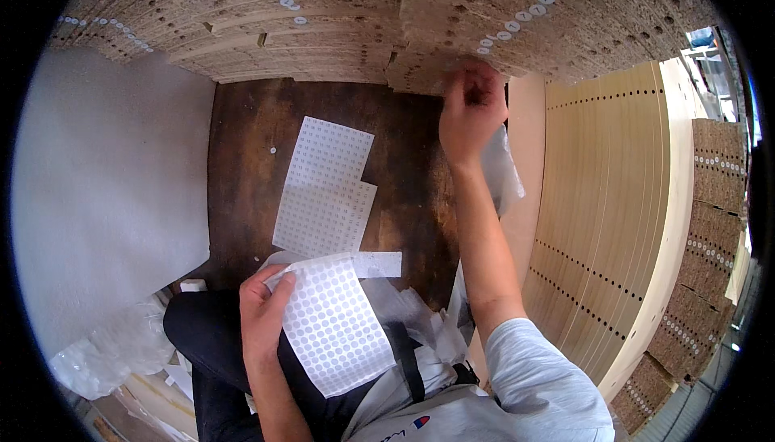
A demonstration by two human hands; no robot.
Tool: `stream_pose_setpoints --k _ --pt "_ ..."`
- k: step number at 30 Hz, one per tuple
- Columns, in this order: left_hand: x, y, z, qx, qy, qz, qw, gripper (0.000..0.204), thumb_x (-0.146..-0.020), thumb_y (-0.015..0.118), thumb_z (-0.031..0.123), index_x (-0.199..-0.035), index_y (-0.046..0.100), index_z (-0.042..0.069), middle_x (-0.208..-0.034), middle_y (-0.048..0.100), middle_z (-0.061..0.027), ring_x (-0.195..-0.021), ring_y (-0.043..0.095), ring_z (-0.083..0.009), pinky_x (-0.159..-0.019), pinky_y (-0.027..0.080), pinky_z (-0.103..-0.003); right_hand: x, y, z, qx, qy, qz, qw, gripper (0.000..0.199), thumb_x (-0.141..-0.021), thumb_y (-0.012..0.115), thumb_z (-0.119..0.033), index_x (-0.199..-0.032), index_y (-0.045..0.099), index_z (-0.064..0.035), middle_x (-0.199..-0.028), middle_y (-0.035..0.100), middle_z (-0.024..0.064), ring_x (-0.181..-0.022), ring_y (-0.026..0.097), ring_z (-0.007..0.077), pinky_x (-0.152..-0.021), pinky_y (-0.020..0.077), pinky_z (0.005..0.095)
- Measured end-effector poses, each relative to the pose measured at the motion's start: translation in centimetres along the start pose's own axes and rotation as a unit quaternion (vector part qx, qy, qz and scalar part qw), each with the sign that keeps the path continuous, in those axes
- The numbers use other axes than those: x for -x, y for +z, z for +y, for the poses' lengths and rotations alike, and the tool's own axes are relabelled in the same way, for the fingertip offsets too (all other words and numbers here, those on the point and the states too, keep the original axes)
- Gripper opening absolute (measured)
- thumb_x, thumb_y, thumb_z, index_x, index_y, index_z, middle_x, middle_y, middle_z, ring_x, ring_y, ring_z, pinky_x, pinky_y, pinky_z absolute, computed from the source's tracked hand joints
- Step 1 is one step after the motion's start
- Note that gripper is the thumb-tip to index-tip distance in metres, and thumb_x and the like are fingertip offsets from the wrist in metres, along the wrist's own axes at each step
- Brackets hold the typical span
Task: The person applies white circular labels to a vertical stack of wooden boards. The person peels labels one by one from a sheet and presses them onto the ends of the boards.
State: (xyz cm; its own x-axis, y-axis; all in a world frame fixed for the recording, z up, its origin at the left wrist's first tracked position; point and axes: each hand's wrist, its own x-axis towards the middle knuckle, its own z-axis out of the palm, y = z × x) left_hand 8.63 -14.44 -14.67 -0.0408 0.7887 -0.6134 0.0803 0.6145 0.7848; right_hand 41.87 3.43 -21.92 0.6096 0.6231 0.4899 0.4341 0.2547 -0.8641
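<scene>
A backing sheet of round white stickers (337,325) droops over my lap. My left hand (265,309) pinches it by its upper left corner, thumb on top. Far ahead, my right hand (475,115) reaches up to the lower edges of the stacked particle boards (436,14). Its fingers are curled in against the boards, and anything between the fingertips is hidden. Just above that hand, a slanting row of round white stickers (523,16) runs across the board edges. Two printed label sheets (323,175) lie on the dark brown surface beyond my left hand.
Pale panels with rows of drilled holes (601,200) stand at the right, with more stickered board stacks (710,232) behind them. A large grey panel (113,175) closes off the left. Crumpled clear plastic (121,345) lies lower left; another plastic piece (502,171) hangs beside my right forearm.
</scene>
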Motion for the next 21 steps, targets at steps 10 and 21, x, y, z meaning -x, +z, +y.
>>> stream_pose_setpoints --k 10,21 --pt "0.3 0.4 0.7 0.021 0.003 -0.004 1.0 0.022 -0.094 0.067 0.009 -0.106 0.071 -0.009 -0.089 0.072 -0.0045 -0.075 0.063 -0.0079 -0.068 0.049 -0.023 -0.4 0.2 1.3 0.042 -0.028 0.026 0.998 0.01 -0.085 0.074 -0.001 -0.092 0.067 -0.0008 -0.07 0.064 0.0044 -0.061 0.057 0.0099 -0.061 0.0468 0.0249" --pt "0.3 0.4 0.3 0.002 0.018 -0.003 1.0 0.024 -0.094 0.069 0.012 -0.108 0.07 -0.008 -0.09 0.072 -0.0064 -0.075 0.065 -0.0099 -0.068 0.051 -0.025 -0.8 -0.7 1.9 0.04 0.016 0.078 0.996 0.024 -0.081 0.085 -0.01 -0.08 0.062 -0.0027 -0.067 0.063 0.0033 -0.059 0.054 0.0096 -0.059 0.0463 0.0257"
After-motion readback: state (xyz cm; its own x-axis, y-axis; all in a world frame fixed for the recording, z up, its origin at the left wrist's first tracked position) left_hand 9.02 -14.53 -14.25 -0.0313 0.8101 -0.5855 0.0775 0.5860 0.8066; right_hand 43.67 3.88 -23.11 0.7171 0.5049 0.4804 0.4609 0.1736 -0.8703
